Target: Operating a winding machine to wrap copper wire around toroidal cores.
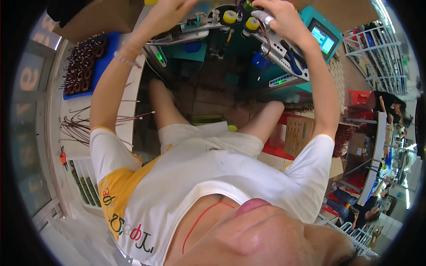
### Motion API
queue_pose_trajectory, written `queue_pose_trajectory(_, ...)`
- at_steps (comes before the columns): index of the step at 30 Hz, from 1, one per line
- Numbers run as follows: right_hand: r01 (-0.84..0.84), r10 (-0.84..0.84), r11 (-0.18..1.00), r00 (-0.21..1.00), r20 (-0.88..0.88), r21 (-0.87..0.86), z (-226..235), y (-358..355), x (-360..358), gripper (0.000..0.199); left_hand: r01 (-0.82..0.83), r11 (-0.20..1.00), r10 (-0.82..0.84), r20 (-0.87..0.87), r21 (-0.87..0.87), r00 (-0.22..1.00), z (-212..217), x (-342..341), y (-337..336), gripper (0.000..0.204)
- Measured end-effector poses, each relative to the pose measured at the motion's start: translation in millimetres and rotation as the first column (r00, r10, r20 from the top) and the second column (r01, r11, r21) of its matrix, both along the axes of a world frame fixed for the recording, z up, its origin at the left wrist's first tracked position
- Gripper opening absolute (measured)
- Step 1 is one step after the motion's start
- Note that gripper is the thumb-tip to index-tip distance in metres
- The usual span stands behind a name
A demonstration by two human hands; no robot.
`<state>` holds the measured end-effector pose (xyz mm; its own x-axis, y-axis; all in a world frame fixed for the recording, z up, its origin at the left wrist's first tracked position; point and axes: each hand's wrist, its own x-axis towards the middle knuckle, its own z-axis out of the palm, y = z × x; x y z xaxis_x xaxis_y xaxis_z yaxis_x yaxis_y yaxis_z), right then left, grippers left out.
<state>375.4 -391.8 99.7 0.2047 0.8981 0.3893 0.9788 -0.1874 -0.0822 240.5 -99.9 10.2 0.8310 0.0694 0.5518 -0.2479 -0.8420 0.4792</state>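
Note:
My right hand (282, 17) is at the top, bent over the teal winding-type machine (306, 17), with a pale cover on one finger. Its fingers are closed at a small green and dark part (248, 5), whose kind I cannot make out. Dark red wires (267, 40) hang down beside that hand. To the left, my left hand (177, 6) is partly cut off by the upper edge, its fingertips blurred. Between the two hands sit two yellow rollers (229, 17) on the machine.
A lit screen (322, 39) stands right of my right hand, with blue-handled pliers (293, 62) below it. At left, a blue tray (113, 44) holds many dark wired coils, and loose brown wires (80, 126) lie on the table. A cardboard box (298, 133) and other people are at right.

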Motion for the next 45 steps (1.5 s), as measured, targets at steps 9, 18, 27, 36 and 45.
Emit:
queue_pose_trajectory(9, 0.202, -0.188, 0.967, 0.977, 0.104, -0.153, -29.2, 4.1, 25.5, 0.039, 0.337, 0.409, -0.086, 0.331, -0.848, 0.940, 20.5, -62.3, 53.7, 0.052)
queue_pose_trajectory(18, 0.155, -0.142, 0.978, 0.985, 0.096, -0.141, -76.2, 17.6, 24.5, 0.028, 0.403, 0.355, -0.035, 0.419, -0.843, 0.907, 22.7, -64.4, 47.5, 0.052)
queue_pose_trajectory(27, 0.101, -0.113, 0.989, 0.987, -0.111, -0.105, -85.9, 12.3, 27.6, 0.031, 0.259, 0.517, -0.058, 0.268, -0.816, 0.962, 20.6, -52.6, 49.7, 0.052)
queue_pose_trajectory(36, 0.369, -0.231, 0.916, 0.802, -0.551, 0.154, -75.7, -56.1, -34.0, 0.016, -0.234, 0.971, 0.173, 0.546, 0.045, 0.820, -19.3, -4.6, -85.6, 0.010)
queue_pose_trajectory(45, 0.283, 0.003, 0.940, 0.554, -0.833, 0.192, -113.8, -54.0, -40.0, 0.020, 0.026, 0.291, -0.369, -0.087, -0.956, 0.925, -89.6, -46.3, -224.7, 0.016)
